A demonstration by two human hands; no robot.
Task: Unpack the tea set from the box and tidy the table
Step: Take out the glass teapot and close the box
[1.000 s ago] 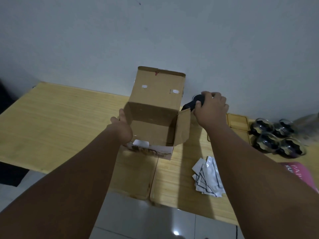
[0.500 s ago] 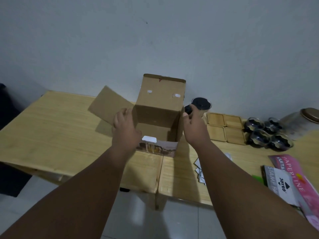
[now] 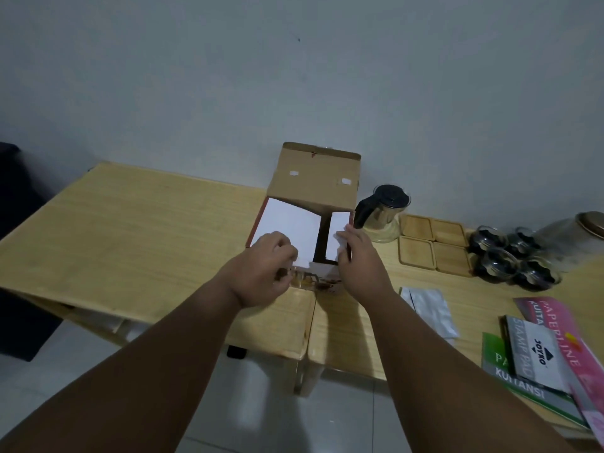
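Head view: the cardboard box [image 3: 314,188] stands at the back of the wooden table [image 3: 130,230], its back lid upright against the wall. The left hand [image 3: 264,269] curls its fingers over the near edge of the white left flap [image 3: 287,222]. The right hand [image 3: 359,258] lies with straight fingers against the white right flap [image 3: 340,232]; a dark gap shows between the flaps. Just right of the box stands the glass teapot [image 3: 382,214], then four wooden coasters [image 3: 434,245] and four glass cups [image 3: 513,261]. Silver packets [image 3: 428,308] and booklets [image 3: 539,351] lie nearer.

Brown box [image 3: 315,178], white flaps [image 3: 287,223], black-lidded teapot [image 3: 382,210]
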